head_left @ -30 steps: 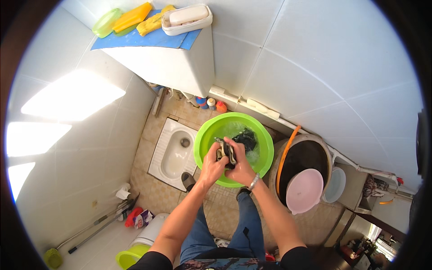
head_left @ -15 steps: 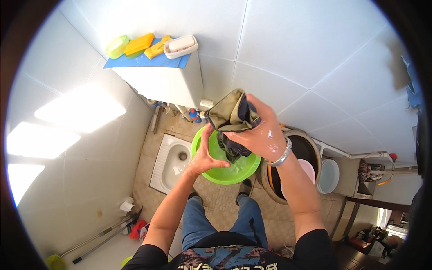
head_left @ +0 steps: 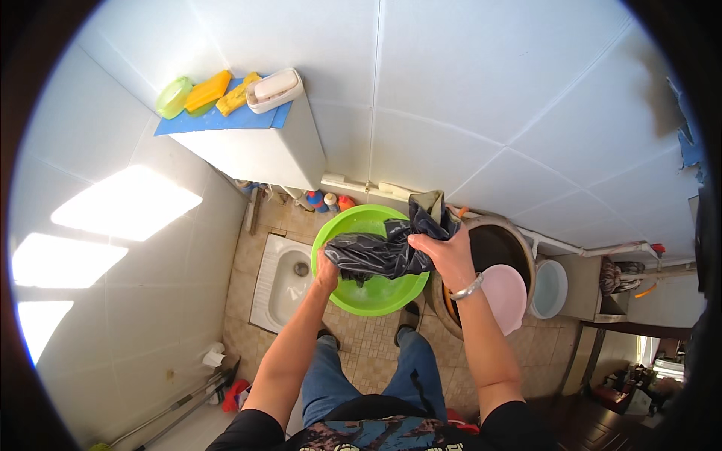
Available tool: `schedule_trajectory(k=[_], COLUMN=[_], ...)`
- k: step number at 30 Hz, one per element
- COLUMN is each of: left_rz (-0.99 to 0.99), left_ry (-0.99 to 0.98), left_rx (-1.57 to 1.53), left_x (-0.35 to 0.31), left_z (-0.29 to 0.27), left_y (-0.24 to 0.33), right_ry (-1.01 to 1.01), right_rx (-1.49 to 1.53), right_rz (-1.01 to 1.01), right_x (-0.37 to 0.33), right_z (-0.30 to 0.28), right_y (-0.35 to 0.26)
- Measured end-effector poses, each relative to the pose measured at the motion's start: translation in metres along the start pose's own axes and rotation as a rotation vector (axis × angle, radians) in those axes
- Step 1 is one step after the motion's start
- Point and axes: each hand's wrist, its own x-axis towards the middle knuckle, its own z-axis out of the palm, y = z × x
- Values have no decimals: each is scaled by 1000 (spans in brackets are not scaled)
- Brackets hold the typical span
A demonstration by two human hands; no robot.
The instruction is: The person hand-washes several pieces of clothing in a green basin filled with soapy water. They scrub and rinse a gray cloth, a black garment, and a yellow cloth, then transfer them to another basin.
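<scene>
A wet dark garment with thin pale lines and an olive lining (head_left: 372,254) is stretched sideways between my hands, over a green basin (head_left: 382,304) on the floor. My left hand (head_left: 326,270) is closed on the garment's left end; its fingers are mostly hidden behind the cloth. Around the bunched right part, where the olive lining shows on top, my right hand (head_left: 447,257) is closed, with a silver bracelet at its wrist. Some of the dark cloth hangs down toward the basin.
A squat toilet (head_left: 280,274) lies left of the basin. To the right stand a large dark vat (head_left: 492,244), a pink basin (head_left: 502,301) and a white bucket (head_left: 550,289). Bottles (head_left: 331,201) line the wall below a white cistern (head_left: 256,150) holding a soap dish (head_left: 275,90).
My left hand, open and apart from the cloth before, now grips its left end. My right hand has come lower, and the garment has gone from a raised bunch to stretched across the basin.
</scene>
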Motion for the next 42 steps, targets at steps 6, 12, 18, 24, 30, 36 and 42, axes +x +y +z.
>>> schedule_trajectory(k=[6, 12, 18, 24, 30, 36, 42], left_rz=[-95, -188, -127, -180, -280, 45, -129], left_ry=[200, 134, -204, -393, -75, 138, -104], left_rx=[7, 486, 1150, 829, 686, 1473, 1482], left_x=[-8, -23, -78, -65, 6, 71, 113], left_z=[-4, 1, 48, 44, 47, 5, -29], left_y=[-35, -21, -56, -104, -149, -164, -231], right_ry=[141, 108, -352, -524, -80, -183, -391], right_rx=[-170, 144, 171, 44, -903, -1473, -1819], right_rz=[322, 1111, 830, 695, 479, 302, 390], right_x=[90, 64, 72, 86, 130, 106, 128], right_z=[-84, -53, -9, -63, -112, -57, -67], right_y=[208, 271, 271, 280, 338, 337, 418])
